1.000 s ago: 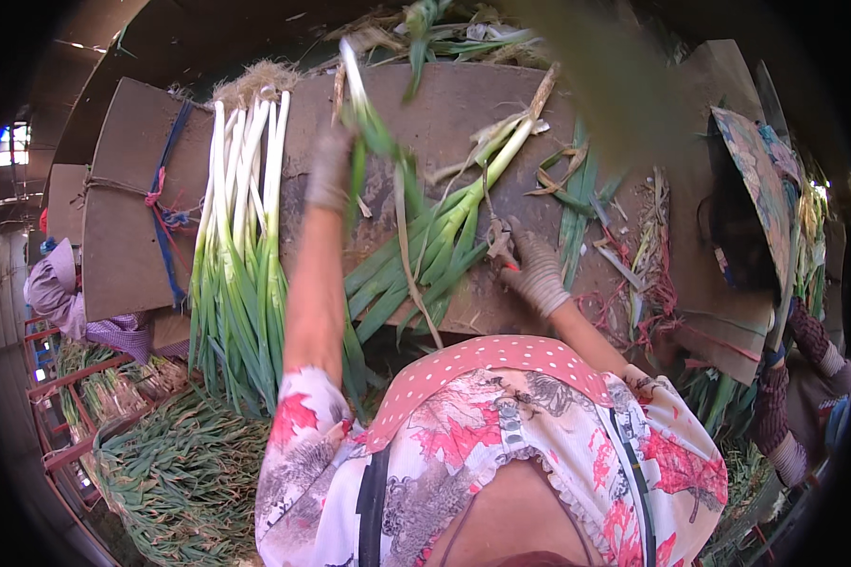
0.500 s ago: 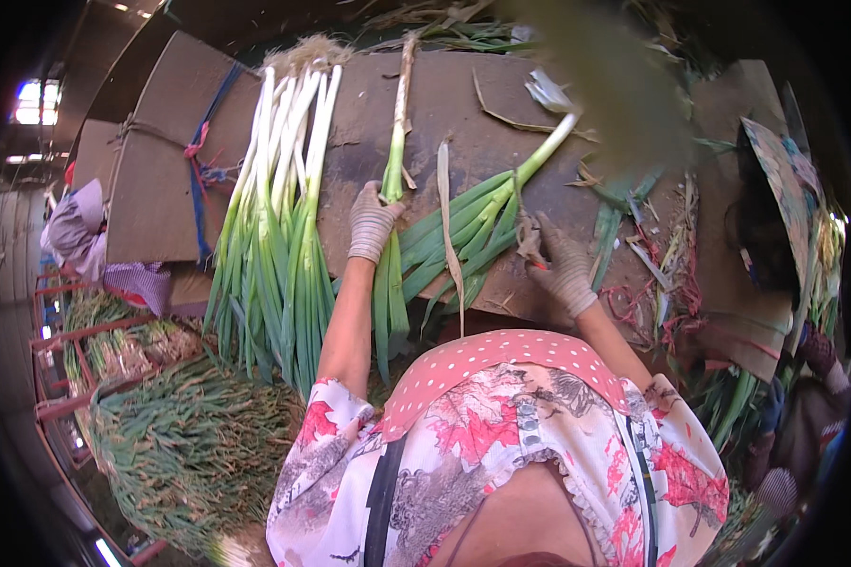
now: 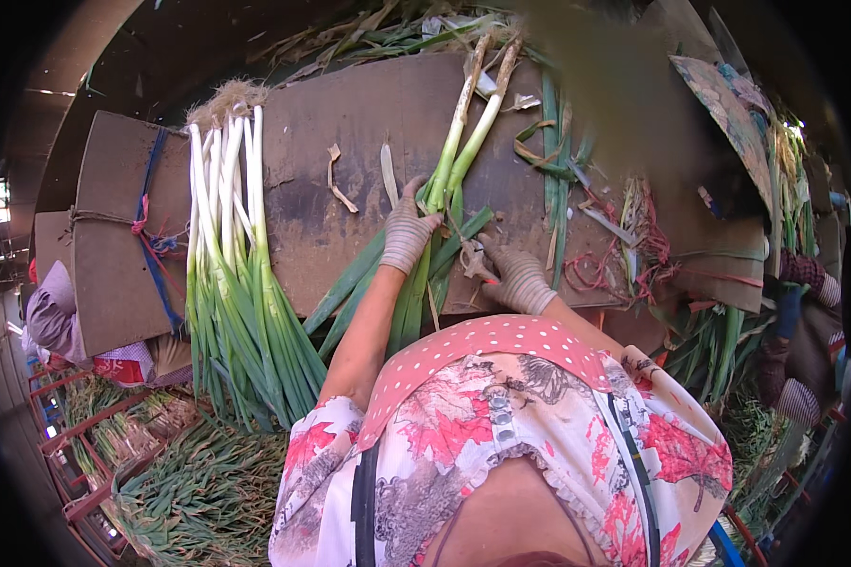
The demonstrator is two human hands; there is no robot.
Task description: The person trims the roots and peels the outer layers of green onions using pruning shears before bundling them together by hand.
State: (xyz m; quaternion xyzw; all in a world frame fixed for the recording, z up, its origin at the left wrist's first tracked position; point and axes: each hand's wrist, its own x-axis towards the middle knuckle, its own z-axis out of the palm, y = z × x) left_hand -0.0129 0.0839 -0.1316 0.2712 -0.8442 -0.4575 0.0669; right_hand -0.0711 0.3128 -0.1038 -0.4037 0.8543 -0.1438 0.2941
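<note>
Bare board between the cleaned bunch on the left and the two leeks under the left hand: open passage there, save two peel strips (thin, flat). Right of the right hand, crowded: loose leaves, red twine, a coworker's sleeve at the edge. Beyond the far rim, heaped trimmings.

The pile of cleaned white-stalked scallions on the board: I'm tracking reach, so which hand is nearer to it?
Left. The left hand grips two scallions right of the pile; the right hand lies farther right.
</note>
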